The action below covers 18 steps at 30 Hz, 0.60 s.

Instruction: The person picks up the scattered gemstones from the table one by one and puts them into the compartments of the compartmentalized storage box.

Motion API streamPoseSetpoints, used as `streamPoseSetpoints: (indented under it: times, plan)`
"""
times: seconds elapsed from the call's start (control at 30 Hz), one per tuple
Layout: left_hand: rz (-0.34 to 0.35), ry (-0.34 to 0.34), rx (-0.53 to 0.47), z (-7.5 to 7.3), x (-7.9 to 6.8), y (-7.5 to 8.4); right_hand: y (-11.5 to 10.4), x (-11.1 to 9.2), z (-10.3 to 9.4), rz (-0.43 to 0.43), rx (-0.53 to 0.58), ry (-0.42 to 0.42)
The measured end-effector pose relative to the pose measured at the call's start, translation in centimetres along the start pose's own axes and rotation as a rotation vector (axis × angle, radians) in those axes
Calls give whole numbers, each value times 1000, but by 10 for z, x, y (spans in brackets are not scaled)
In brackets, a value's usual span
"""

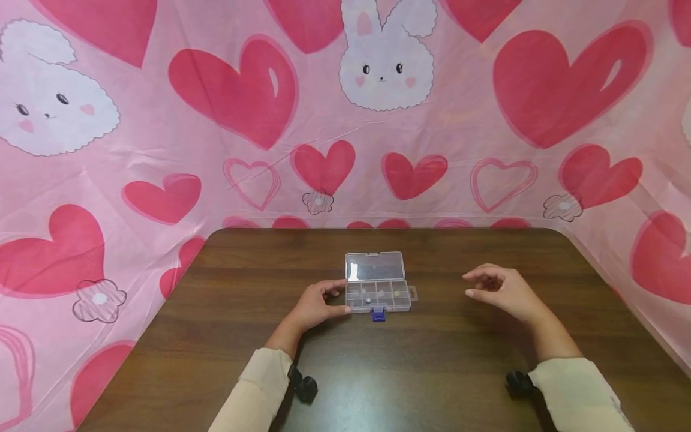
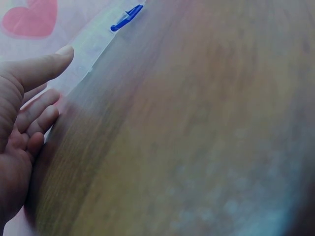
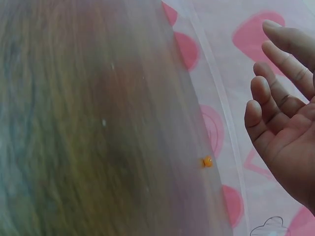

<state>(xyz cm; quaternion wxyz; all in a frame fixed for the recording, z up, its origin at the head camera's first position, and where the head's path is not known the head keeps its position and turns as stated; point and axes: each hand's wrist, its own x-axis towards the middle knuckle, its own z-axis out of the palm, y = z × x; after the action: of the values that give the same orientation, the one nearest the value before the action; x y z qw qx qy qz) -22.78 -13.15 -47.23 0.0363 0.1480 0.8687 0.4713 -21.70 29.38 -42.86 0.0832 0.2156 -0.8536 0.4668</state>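
Observation:
A clear plastic compartment box [image 1: 378,296] lies on the table with its lid [image 1: 375,266] tilted back and its blue latch [image 1: 379,315] at the front. A few small pale or yellowish pieces sit in its compartments, too small to identify. My left hand [image 1: 318,307] holds the box's left end, thumb at the front corner and forefinger near the back. In the left wrist view the other fingers curl loosely. To the right of the box my right hand [image 1: 504,292] hovers with fingers loosely bent, apart from the thumb and holding nothing.
The box stands on a brown wooden table [image 1: 432,372]. A small orange bead-like thing [image 3: 207,161] lies near the table's edge in the right wrist view. Pink cloth [image 1: 459,126] with hearts and rabbits hangs behind and at both sides.

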Motion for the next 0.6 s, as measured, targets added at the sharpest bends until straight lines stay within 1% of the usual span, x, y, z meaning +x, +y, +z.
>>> streamPoseSetpoints:
  times: [0.17, 0.43, 0.6]
  plan:
    - [-11, 2, -3, 0, 0, 1, 5, -2, -5, 20, -19, 7]
    - [22, 6, -9, 0, 0, 0, 11, -4, -13, 34, -44, 23]
    - [25, 10, -17, 1, 0, 1, 16, -4, -18, 49, -70, 31]
